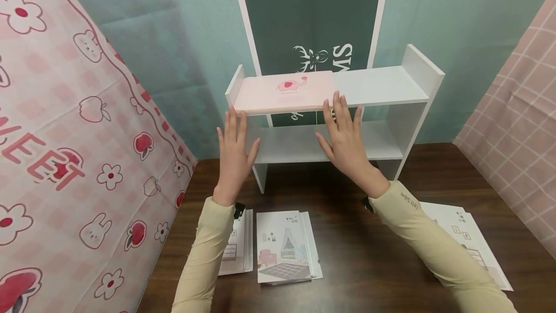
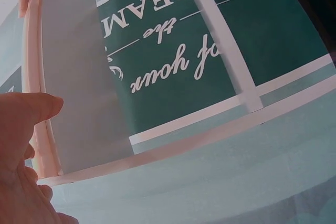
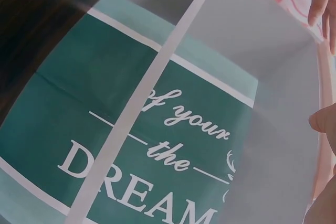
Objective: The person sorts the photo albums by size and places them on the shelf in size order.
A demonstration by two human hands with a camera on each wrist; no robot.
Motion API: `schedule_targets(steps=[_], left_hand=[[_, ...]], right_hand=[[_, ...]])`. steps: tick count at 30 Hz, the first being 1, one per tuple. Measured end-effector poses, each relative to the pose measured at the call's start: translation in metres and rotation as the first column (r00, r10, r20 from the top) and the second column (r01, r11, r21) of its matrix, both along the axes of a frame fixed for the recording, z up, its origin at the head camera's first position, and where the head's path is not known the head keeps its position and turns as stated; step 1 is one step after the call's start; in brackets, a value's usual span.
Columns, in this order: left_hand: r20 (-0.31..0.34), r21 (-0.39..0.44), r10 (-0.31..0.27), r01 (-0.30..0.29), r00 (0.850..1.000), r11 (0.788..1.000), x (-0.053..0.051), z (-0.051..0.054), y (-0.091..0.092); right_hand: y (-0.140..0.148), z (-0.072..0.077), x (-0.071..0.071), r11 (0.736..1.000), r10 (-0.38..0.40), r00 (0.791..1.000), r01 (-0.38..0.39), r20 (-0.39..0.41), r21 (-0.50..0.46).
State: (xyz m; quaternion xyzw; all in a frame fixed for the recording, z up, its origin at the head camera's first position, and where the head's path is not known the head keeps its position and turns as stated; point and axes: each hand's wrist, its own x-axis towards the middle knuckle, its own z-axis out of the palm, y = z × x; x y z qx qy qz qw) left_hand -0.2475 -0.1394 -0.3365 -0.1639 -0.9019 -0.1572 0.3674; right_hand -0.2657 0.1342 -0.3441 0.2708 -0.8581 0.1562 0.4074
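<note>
A pale pink flat pad with an elephant picture (image 1: 260,92) lies on the left part of the top board of a white two-tier shelf (image 1: 378,83). At its front left corner is my left hand (image 1: 233,153), fingers straight and fingertips by the edge. My right hand (image 1: 347,146) reaches the front right corner with fingers spread and straight. In the left wrist view, the left thumb (image 2: 44,106) is beside the pad's pink edge (image 2: 48,153). The right wrist view shows the right thumb (image 3: 320,119) near that same edge. Neither hand grips anything.
White printed booklets (image 1: 282,228) lie in front of the shelf on the dark wooden table (image 1: 360,260). More sit under the left forearm (image 1: 240,255) and by the right forearm (image 1: 465,226). Patterned cloths (image 1: 108,129) hang at the sides, and a green banner (image 1: 304,8) behind.
</note>
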Motion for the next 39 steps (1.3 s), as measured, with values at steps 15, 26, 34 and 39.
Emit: schedule_targets(steps=[15, 26, 34, 39], left_hand=[[0.008, 0.005, -0.006, 0.006, 1.0, 1.0, 0.006, -0.013, 0.001], [0.002, 0.014, -0.042, 0.042, 0.999, 0.999, 0.01, -0.022, -0.001], [0.017, 0.02, -0.061, 0.061, 0.998, 0.998, 0.015, -0.029, 0.0], [0.013, 0.031, -0.08, 0.08, 0.997, 0.996, 0.017, -0.033, 0.0]], right_hand=[[0.0, -0.013, 0.012, 0.999, 0.035, 0.999, -0.035, -0.006, -0.017], [-0.002, -0.021, 0.02, 0.998, 0.058, 0.998, -0.058, 0.017, -0.021], [-0.004, -0.026, 0.025, 0.996, 0.078, 0.996, -0.077, 0.043, -0.034], [-0.005, -0.031, 0.027, 0.995, 0.088, 0.994, -0.085, 0.066, -0.044]])
